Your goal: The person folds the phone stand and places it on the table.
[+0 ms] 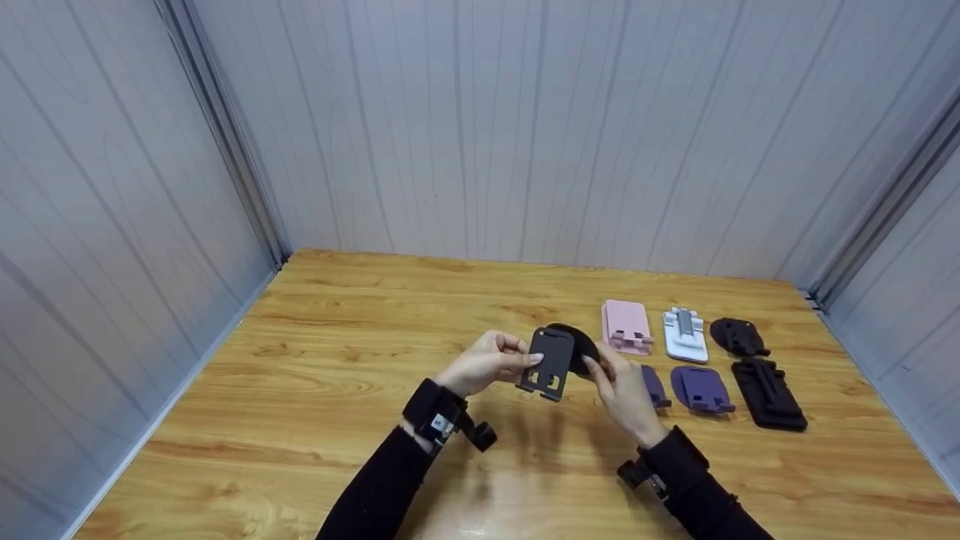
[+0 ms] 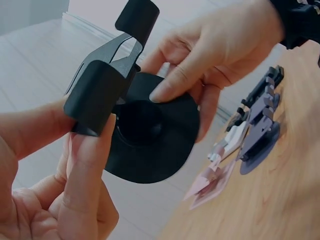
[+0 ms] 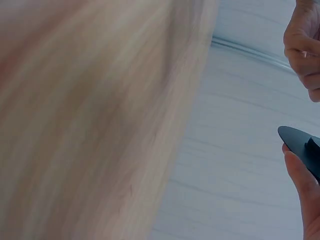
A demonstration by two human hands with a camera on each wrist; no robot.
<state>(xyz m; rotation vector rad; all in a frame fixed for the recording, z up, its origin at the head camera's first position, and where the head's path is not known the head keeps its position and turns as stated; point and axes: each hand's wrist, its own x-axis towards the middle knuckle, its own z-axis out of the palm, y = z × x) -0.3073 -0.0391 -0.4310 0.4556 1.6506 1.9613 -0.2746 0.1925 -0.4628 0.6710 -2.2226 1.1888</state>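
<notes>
Both hands hold one black folding phone stand (image 1: pixel 556 360) in the air above the middle of the wooden table (image 1: pixel 300 375). My left hand (image 1: pixel 487 362) pinches its flat upright plate (image 2: pixel 97 97) between thumb and fingers. My right hand (image 1: pixel 621 390) grips the round base disc (image 2: pixel 152 132), thumb on its front and fingers behind. In the right wrist view only the disc's edge (image 3: pixel 302 145) shows at the far right, with a finger under it.
Several more folded stands lie at the table's right: pink (image 1: pixel 626 326), white (image 1: pixel 685 335), two black (image 1: pixel 766 392), two purple (image 1: pixel 703 388). Grey panel walls close in the table on three sides.
</notes>
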